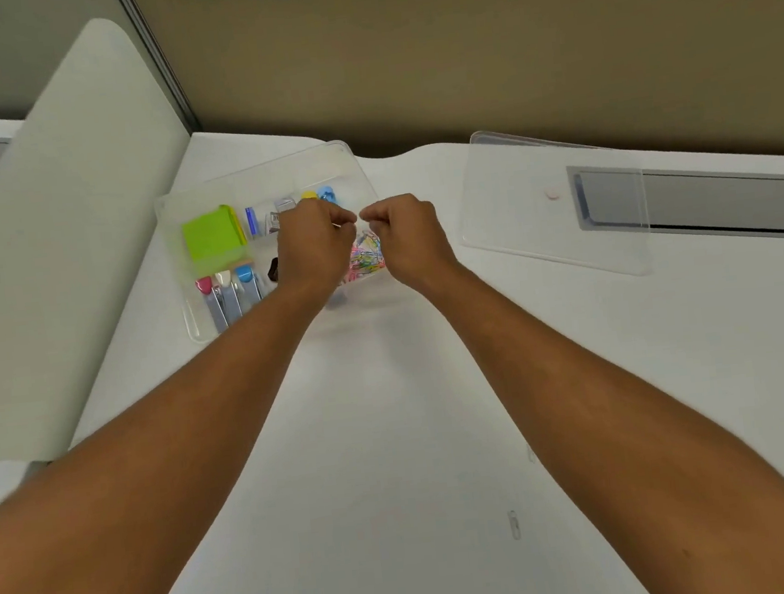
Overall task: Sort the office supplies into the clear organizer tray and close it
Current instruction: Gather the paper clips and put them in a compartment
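Nearest the desk's front edge lay a stray paperclip [514, 523], not yet sorted. Over the clear organizer tray [202, 332], near the desk's back edge, the left hand [313, 242] and right hand [405, 233] curled tight, apparently pinching something small above the coloured paperclips [367, 256]; what exactly, I cannot tell. Best released low over that compartment. The lid [553, 200] waited rightward.

Your left hand [313, 244] and right hand [405, 233] cover the near right part of the clear organizer tray [201, 329]; whatever your curled fingertips pinch is too small to tell. The colored paper clips [367, 256] blur together, half hidden.
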Demonstrator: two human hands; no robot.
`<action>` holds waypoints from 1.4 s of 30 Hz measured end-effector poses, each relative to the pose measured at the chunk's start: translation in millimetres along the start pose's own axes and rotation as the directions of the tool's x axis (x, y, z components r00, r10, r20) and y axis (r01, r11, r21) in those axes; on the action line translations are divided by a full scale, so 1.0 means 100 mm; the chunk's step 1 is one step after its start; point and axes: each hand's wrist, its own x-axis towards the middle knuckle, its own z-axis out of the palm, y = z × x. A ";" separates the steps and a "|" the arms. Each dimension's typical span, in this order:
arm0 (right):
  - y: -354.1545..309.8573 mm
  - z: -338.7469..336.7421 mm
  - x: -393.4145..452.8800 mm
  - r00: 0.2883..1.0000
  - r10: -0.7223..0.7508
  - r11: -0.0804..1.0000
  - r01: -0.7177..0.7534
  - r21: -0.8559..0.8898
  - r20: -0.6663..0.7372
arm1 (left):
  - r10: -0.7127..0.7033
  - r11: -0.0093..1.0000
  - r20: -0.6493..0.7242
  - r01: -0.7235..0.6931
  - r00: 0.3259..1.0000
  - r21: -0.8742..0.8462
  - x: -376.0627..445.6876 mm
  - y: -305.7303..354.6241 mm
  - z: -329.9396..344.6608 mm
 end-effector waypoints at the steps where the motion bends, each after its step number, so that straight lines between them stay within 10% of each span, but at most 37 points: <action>1: 0.00 0.00 -0.03 1.000 -0.006 1.000 0.006 -0.023 0.004 | 0.013 0.999 0.010 -0.014 1.000 0.047 0.02 -0.02 0.03; 8: 0.54 -0.31 -0.80 0.987 -0.080 0.997 0.079 -0.016 -0.139 | 0.256 0.967 0.036 -0.256 0.966 0.000 -0.64 -0.06 0.06; 14: 1.55 -0.65 -1.87 0.977 0.210 0.882 -0.169 -0.440 0.046 | 0.510 0.816 0.527 -0.577 0.679 -0.046 -2.27 -0.04 0.46; 18: 1.77 -0.64 -2.44 0.941 0.194 0.846 -0.016 -0.534 0.278 | 0.497 0.732 0.643 -0.680 0.582 0.050 -3.04 -0.06 0.77; 30: 1.91 -0.51 -3.06 0.970 -0.180 0.862 0.236 -0.449 0.164 | 0.527 0.817 0.397 -0.577 0.751 0.009 -3.40 -0.14 0.92; 42: 1.70 -0.58 -2.82 0.937 -0.170 0.820 0.306 -0.483 0.305 | 0.374 0.851 0.369 -0.473 0.851 0.228 -3.44 0.05 1.02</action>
